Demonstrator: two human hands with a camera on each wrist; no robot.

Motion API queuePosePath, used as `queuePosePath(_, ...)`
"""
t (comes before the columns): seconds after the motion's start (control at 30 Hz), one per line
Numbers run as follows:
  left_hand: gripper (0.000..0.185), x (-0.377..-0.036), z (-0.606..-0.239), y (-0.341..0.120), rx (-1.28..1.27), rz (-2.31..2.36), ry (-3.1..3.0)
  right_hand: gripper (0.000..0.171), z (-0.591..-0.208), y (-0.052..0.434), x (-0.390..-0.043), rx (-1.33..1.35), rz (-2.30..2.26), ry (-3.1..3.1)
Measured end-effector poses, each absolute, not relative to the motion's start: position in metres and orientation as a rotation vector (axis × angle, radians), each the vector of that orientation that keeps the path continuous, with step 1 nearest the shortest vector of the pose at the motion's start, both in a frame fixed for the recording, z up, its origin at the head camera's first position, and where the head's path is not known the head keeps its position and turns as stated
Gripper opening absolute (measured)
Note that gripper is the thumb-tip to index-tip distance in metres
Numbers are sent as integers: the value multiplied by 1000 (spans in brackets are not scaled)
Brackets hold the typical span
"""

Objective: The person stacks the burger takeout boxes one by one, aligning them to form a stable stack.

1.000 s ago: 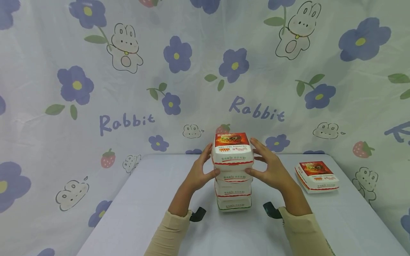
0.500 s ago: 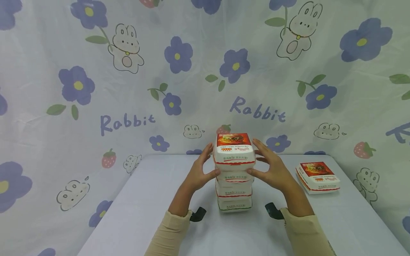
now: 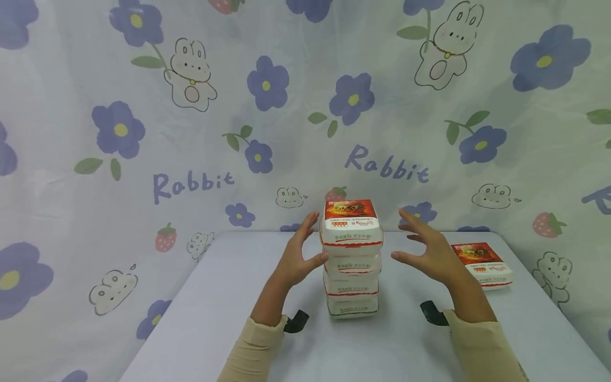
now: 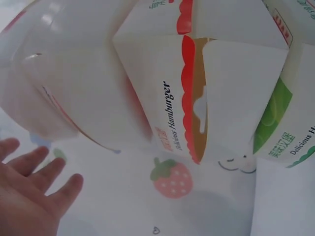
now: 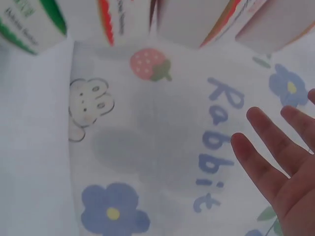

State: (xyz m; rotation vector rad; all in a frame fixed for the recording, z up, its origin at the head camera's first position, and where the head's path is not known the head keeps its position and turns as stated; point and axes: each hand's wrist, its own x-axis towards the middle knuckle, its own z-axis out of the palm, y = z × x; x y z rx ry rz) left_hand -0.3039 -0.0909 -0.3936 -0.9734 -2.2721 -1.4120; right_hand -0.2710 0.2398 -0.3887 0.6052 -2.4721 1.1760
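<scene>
Your left hand (image 3: 295, 258) sits just left of centre in the head view, fingers spread and relaxed, thumb at or nearly at the left side of the stack of burger boxes (image 3: 352, 260); whether it truly touches cannot be told. It grips nothing. In the left wrist view the fingers (image 4: 34, 169) show at the lower left, straight and apart, with the boxes' side walls filling the upper frame.

Your right hand (image 3: 430, 252) hovers right of centre, clear of the stack, fingers splayed and empty. In the right wrist view its fingers (image 5: 268, 147) lie at the lower right, apart, against the printed cloth.

The stack stands at the middle of the frame on the bench (image 3: 215, 318), four white boxes high, the top box (image 3: 351, 225) showing a red printed lid. It looks upright, the boxes slightly offset.

A single burger box (image 3: 487, 265) lies on the bench at the right, partly hidden behind your right hand. The rabbit-and-flower cloth (image 3: 191, 132) hangs behind.
</scene>
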Motion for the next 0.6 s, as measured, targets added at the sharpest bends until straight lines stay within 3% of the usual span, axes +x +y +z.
queuePosePath(0.23,94,-304,-388,-91,-1031,-1400,-2166,79,-410,279,-272,344,1132,-2623)
queuePosePath(0.6,89,-305,-382,-90,-1047,-1387,-2064,74,-444,346,-271,-22,1010,-2786)
